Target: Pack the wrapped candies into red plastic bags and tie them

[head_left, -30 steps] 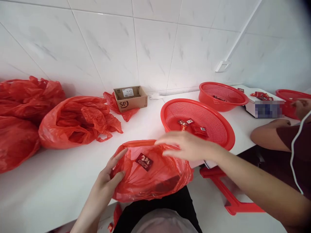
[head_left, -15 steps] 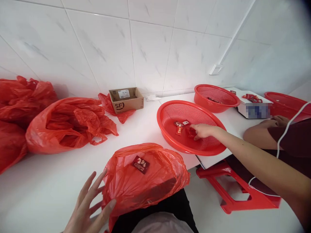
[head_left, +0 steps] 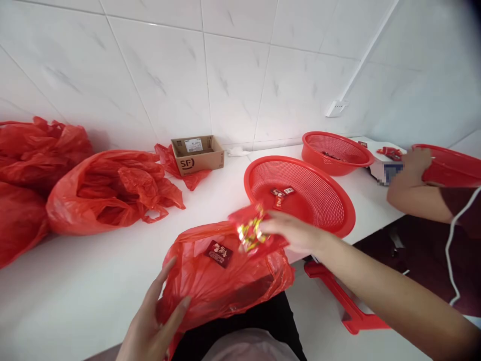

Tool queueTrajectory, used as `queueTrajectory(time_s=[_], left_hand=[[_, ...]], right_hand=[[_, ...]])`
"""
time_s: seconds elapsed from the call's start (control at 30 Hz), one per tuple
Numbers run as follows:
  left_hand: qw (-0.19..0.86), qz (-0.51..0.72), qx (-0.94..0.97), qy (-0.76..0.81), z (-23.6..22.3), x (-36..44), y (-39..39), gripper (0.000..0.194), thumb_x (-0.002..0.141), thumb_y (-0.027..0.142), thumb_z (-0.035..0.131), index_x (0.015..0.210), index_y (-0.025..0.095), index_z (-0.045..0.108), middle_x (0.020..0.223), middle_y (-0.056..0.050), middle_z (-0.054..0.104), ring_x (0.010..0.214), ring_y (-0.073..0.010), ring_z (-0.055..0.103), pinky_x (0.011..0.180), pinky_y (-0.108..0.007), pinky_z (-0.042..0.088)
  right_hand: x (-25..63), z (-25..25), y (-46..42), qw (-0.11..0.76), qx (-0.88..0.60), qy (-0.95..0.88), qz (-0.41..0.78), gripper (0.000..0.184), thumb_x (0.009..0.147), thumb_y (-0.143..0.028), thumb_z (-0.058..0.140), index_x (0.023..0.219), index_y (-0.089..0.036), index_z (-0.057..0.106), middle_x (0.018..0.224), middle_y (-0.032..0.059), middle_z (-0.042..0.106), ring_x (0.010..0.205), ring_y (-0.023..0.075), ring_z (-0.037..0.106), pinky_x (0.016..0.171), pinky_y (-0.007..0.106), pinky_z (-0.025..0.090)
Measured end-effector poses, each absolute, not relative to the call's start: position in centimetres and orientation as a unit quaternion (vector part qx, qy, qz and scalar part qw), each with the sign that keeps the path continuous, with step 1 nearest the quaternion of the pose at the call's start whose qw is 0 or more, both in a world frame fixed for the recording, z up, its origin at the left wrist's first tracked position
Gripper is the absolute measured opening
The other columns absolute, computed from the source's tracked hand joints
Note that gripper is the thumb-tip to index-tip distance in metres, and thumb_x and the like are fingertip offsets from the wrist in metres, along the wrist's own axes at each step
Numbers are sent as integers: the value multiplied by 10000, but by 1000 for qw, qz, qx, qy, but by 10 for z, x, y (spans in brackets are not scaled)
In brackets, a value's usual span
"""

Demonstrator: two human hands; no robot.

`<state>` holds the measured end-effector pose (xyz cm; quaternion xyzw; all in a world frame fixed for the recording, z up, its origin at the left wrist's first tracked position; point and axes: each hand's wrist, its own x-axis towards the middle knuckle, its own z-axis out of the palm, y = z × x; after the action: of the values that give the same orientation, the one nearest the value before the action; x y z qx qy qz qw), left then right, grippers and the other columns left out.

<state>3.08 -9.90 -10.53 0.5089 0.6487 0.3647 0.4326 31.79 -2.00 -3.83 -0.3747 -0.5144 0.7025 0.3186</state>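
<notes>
My right hand [head_left: 293, 231] is closed on a shiny red-and-gold packet [head_left: 255, 233], blurred by motion, above the right side of an opened red plastic bag [head_left: 225, 296]. Inside that bag lies a dark red card-like packet [head_left: 219, 253] with pale lettering. At the bag's left rim is my left hand [head_left: 156, 311], thumb and forefinger spread apart against the plastic; its other fingers are mostly hidden. Just beyond my right hand sits a red perforated basket [head_left: 330, 200] with several small red packets [head_left: 278, 201] on its floor.
Bulging red plastic bags [head_left: 71, 205] stand on the left of the white table [head_left: 90, 281]. A small cardboard box [head_left: 203, 163] is by the wall. At right are another red basket [head_left: 338, 163], a scale [head_left: 389, 173], a co-worker's arm [head_left: 413, 195] and a red stool [head_left: 353, 316].
My right hand went from the bag into the basket and came back over the bag with the red-and-gold packet. My left hand shifted along the bag's left rim. The co-worker's hand rose beside the scale.
</notes>
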Motion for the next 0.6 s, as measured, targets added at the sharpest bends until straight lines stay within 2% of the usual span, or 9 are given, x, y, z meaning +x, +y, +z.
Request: queueTrajectory(time_s=[0.1,0.17,0.23,0.3,0.37,0.43,0.5,0.57,0.6], left_hand=[[390,374,538,647,-101,36,-96,620,831,514,569,1406,306,471,1457,-45,507,1384,-286,400,1166,-486,264],[379,390,536,646,-98,35,-96,585,839,484,559,1394,312,488,1460,-35,505,1389,-270,393,1176,-468,245],[378,395,526,651,-96,34,-96,573,842,479,556,1391,331,492,1467,-11,499,1400,-257,377,1188,-445,221],[385,391,521,654,-93,33,-97,577,843,491,555,1395,339,487,1474,4,493,1412,-251,359,1195,-431,202],[393,390,518,651,-89,35,-97,596,846,501,553,1411,331,470,1485,1,479,1421,-254,341,1197,-433,198],[400,391,517,648,-85,39,-96,618,853,502,549,1435,326,437,1502,-2,457,1429,-258,326,1197,-441,201],[406,395,514,644,-83,43,-96,634,858,499,551,1452,331,407,1518,1,434,1431,-262,322,1193,-443,221],[404,400,515,641,-83,46,-96,637,858,500,561,1453,347,395,1527,11,420,1430,-264,323,1190,-445,233],[401,404,516,641,-83,46,-96,639,855,506,567,1451,362,388,1531,21,412,1430,-265,322,1192,-451,228]], right_hand=[[289,-59,-29,220,-444,-659,565,266,883,-360,579,1130,-293,653,1001,24,700,1016,247,656,946,395,502],[282,-72,-30,177,-541,-715,406,418,893,-328,559,1311,-305,557,927,57,704,936,294,676,875,450,523],[283,-77,-31,149,-584,-740,299,529,902,-277,523,1426,-271,448,940,91,710,922,329,680,842,487,526],[287,-69,-33,154,-548,-776,271,477,922,-229,466,1397,-266,482,1095,93,698,1036,313,657,912,468,508],[294,-50,-31,201,-499,-796,279,376,951,-240,430,1298,-291,565,1217,44,664,1105,244,634,953,398,500],[309,-29,-18,256,-499,-781,273,314,969,-300,423,1232,-301,595,1196,22,674,1055,193,651,902,349,522],[333,-16,7,283,-550,-752,228,308,962,-349,442,1229,-284,581,1144,41,688,1002,194,662,851,349,533],[363,-14,40,246,-615,-730,171,340,952,-338,445,1268,-264,545,1181,65,669,992,210,662,863,362,523],[378,-18,56,186,-648,-722,155,359,945,-320,446,1286,-248,531,1204,80,657,1005,222,656,874,370,515]])
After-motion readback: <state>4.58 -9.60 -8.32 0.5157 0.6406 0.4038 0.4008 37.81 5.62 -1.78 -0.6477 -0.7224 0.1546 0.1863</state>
